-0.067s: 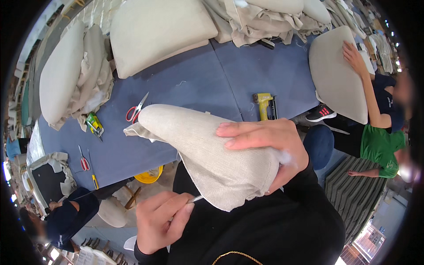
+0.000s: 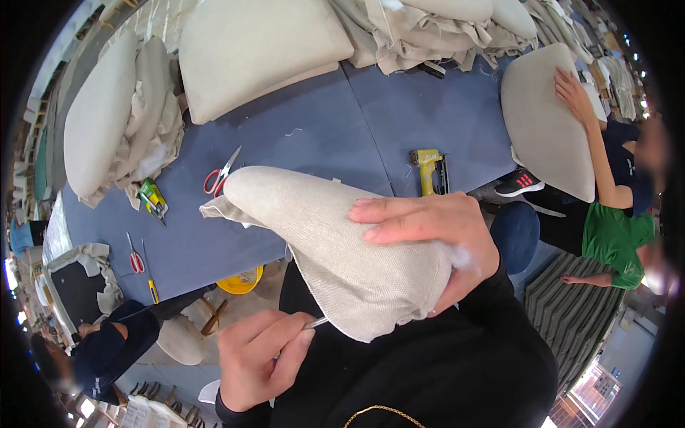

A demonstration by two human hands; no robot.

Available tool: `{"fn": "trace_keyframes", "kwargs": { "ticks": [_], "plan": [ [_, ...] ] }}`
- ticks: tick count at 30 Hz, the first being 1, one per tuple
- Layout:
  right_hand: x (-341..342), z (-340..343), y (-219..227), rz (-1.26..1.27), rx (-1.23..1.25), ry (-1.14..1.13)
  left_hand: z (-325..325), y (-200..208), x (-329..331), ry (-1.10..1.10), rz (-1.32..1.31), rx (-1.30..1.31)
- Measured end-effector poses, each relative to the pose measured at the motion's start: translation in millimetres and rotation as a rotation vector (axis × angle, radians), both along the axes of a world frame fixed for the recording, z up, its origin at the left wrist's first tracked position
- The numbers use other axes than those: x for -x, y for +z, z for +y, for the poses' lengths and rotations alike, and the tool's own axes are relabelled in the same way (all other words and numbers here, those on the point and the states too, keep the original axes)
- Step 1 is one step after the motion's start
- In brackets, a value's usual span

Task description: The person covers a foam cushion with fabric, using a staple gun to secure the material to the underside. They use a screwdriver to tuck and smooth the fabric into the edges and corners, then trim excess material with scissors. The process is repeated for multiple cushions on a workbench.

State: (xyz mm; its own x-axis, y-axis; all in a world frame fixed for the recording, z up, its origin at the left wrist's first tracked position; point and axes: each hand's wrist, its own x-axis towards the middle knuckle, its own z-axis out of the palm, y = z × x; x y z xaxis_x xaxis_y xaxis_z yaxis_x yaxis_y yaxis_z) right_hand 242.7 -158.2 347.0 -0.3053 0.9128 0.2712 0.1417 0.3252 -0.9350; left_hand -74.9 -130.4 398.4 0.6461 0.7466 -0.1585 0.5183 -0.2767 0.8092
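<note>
A beige fabric-covered cushion [image 2: 335, 246] is held tilted in front of my body, above the near edge of the table. My right hand [image 2: 449, 232] is closed round its right end, with fingers lying across the top. A tuft of white stuffing [image 2: 460, 257] pokes out beside that palm. Low on the left, my left hand [image 2: 264, 357] pinches a thin metal rod [image 2: 317, 323]. The rod's far end meets the cushion's lower corner; whether it goes inside is hidden.
On the blue table [image 2: 285, 157] lie red-handled scissors [image 2: 221, 173], a yellow staple gun [image 2: 428, 171], a green-and-yellow packet [image 2: 152, 196] and more scissors [image 2: 135, 258]. Finished-looking cushions [image 2: 260, 57] stand along the back. A co-worker's hand [image 2: 571, 93] rests on another cushion [image 2: 542, 118].
</note>
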Motion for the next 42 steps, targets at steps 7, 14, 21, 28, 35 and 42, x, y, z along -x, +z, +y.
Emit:
{"fn": "trace_keyframes", "kwargs": {
  "ticks": [7,14,21,28,35,42],
  "plan": [
    [8,0,-1,0.005,-0.016,-0.012,4,2,4,-0.027,0.045,-0.015],
    [13,0,-5,0.036,-0.07,-0.02,-2,-20,14,0.02,-0.062,-0.045],
    [2,9,-2,0.014,-0.049,-0.011,-3,-12,-4,0.109,-0.046,-0.061],
    [-5,18,-27,0.206,-0.288,0.024,2,-43,7,0.129,-0.152,0.011],
    [-1,20,-36,0.261,-0.354,0.054,5,-38,-13,0.149,-0.182,0.004],
    [0,15,-33,0.258,-0.25,0.072,9,-11,-14,0.131,-0.08,0.023]
  ]
}}
